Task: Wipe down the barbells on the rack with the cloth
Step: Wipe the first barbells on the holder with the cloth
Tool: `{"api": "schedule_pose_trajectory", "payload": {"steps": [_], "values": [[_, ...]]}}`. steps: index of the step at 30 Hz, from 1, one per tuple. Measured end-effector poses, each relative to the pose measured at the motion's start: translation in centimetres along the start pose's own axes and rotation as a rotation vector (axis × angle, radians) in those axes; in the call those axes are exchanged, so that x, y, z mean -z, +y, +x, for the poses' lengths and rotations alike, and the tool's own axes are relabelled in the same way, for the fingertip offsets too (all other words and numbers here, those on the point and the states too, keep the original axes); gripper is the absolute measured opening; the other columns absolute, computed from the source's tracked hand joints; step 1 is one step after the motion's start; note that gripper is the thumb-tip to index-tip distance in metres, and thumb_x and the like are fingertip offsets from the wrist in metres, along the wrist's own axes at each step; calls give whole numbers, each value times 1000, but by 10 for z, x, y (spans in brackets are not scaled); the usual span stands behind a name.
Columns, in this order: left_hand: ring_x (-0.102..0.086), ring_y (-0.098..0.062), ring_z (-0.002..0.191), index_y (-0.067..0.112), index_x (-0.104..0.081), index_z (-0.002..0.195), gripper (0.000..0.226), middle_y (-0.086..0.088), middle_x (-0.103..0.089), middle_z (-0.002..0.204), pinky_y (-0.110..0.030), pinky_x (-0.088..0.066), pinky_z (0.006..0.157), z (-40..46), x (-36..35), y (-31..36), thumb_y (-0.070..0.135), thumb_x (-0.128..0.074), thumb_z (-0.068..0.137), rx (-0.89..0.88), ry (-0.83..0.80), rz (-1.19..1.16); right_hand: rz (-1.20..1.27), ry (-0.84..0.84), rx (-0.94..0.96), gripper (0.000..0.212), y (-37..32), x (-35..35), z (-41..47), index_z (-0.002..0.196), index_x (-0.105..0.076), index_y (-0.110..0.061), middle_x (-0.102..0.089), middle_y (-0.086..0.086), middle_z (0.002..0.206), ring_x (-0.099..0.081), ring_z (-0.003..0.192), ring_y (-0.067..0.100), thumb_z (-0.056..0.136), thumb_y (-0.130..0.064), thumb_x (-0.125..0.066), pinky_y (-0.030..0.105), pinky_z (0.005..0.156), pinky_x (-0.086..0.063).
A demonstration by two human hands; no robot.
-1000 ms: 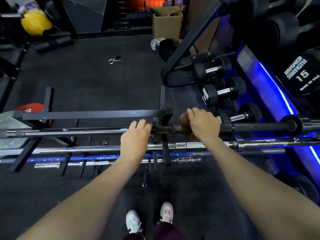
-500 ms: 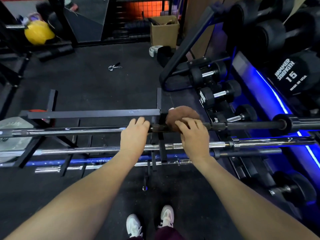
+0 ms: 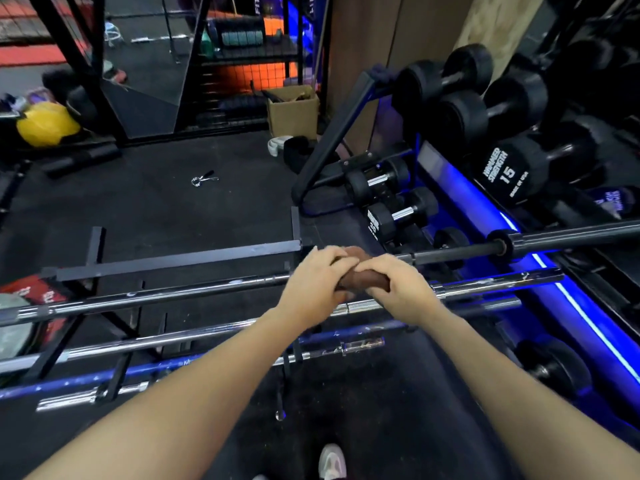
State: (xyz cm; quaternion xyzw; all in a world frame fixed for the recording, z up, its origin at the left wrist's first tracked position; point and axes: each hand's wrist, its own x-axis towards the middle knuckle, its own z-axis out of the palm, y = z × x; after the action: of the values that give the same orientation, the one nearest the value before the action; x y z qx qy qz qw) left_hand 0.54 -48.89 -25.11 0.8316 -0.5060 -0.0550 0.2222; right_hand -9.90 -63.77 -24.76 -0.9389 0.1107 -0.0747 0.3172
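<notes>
Gripping one rumpled brown cloth (image 3: 360,277) between them, your left hand (image 3: 317,282) and right hand (image 3: 398,289) curl fingers around it, bunched on the top dark steel barbell (image 3: 453,252), rack (image 3: 180,259) leftward. Wrap it fully round the shaft; keep pressure even. Legible: black rubber dumbbell (image 3: 519,168), beyond your right hand, "HAMMER STRENGTH 15".

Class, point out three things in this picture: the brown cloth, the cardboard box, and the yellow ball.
cloth (image 3: 360,277): head view, on the brown fold between the hands.
cardboard box (image 3: 292,116): head view, on its front wall.
yellow ball (image 3: 46,124): head view, on its rounded front.
</notes>
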Motion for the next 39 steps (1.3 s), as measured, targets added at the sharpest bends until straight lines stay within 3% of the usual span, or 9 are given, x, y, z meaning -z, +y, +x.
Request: {"api": "schedule_pose_trajectory", "payload": {"steps": [4,7,11,14,19,21,25,27,39], "values": [[-53,-21,106,19,-59,116,25,-1,-59,114,-33,-39,90,13,0,18,20,-55,91,221,-1,-244,213,157,-161,45,-4,23,-6,101,-44,-21,-54,-2,100,-52,88,14,73,-11,-78,22,74,-37],[-58,-22,92,18,-61,100,14,-1,-63,97,-32,-45,80,20,-2,24,14,-53,90,401,49,-433,210,321,-132,49,-7,16,-10,113,-47,-18,-43,-4,113,-46,96,6,76,-24,-78,27,84,-41],[-60,-25,83,15,-58,88,20,-7,-62,84,-36,-52,76,24,-5,31,-3,-48,89,720,109,-988,141,142,-73,73,-7,-12,-22,145,-28,-36,-25,0,145,-31,133,19,83,-48,-64,38,107,-34],[-62,-22,67,9,-56,93,17,-11,-63,78,-30,-52,60,20,-7,37,-1,-43,93,924,51,-1309,190,76,-100,86,-6,-25,-25,141,-3,-50,-11,0,153,-14,140,19,84,-45,-66,35,109,-27],[-56,-13,47,9,-52,83,16,-1,-56,51,-27,-48,54,12,-1,34,9,-40,94,1045,49,-1564,16,103,-138,81,7,-24,-5,148,-26,-20,-39,6,133,-40,123,28,82,-30,-72,41,99,-39],[-55,-16,58,11,-56,81,20,-3,-57,67,-24,-45,55,14,0,24,12,-41,94,1015,85,-1469,-5,164,-158,66,6,-21,9,138,-36,-15,-45,8,126,-46,115,31,82,-20,-70,41,91,-41],[-56,-19,86,17,-63,103,19,2,-61,96,-31,-44,75,-9,-11,-14,17,-48,92,778,141,-461,-198,175,-294,59,8,-18,37,137,-40,-18,-41,14,124,-47,105,38,85,-22,-66,42,84,-42],[-55,-18,102,17,-58,117,28,1,-55,113,-33,-45,83,-30,-11,-29,14,-49,91,714,150,-221,-271,224,-301,58,6,-29,44,136,-48,-18,-45,18,120,-49,100,40,81,-21,-69,42,81,-43],[-44,-19,119,18,-46,139,52,4,-47,135,-32,-48,82,-58,-15,-62,4,-50,89,452,46,199,-158,-51,-84,53,-36,-78,32,136,-48,-28,-50,7,123,-47,112,27,86,-23,-65,34,89,-44]]}}
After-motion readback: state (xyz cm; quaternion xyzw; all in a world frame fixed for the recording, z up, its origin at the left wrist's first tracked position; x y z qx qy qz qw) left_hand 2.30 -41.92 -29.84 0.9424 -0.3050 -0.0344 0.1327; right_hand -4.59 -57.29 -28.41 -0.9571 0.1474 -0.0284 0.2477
